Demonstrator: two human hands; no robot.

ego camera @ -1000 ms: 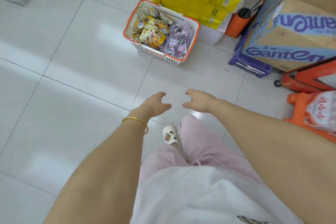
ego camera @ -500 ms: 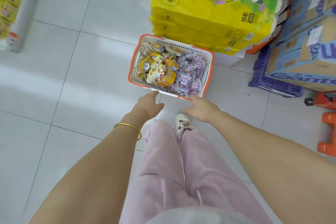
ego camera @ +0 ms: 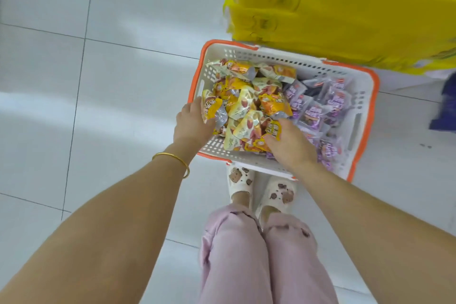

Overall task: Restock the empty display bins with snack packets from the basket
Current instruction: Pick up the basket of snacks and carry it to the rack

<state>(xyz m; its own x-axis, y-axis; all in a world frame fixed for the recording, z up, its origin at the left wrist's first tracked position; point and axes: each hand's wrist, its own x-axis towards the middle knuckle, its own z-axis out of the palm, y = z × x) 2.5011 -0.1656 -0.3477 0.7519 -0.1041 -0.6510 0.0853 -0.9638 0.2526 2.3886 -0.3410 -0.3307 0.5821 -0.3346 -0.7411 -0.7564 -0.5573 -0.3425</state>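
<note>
basket [ego camera: 271, 57] of yellow packets [ego camera: 246, 103], purple packets [ego camera: 318, 109]

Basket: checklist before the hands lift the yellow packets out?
1. Both hands in the basket: ok; left hand and right hand flank the yellow packets.
2. Grip closed: cannot tell; the pile hides how the fingers close.
3. Single kind grabbed: cannot tell; purple packets lie against the right hand.
4. Way up clear: ok; nothing over the basket, the yellow stack stands beyond its far rim.
5. Target located: cannot tell; no display bin in view.
</note>
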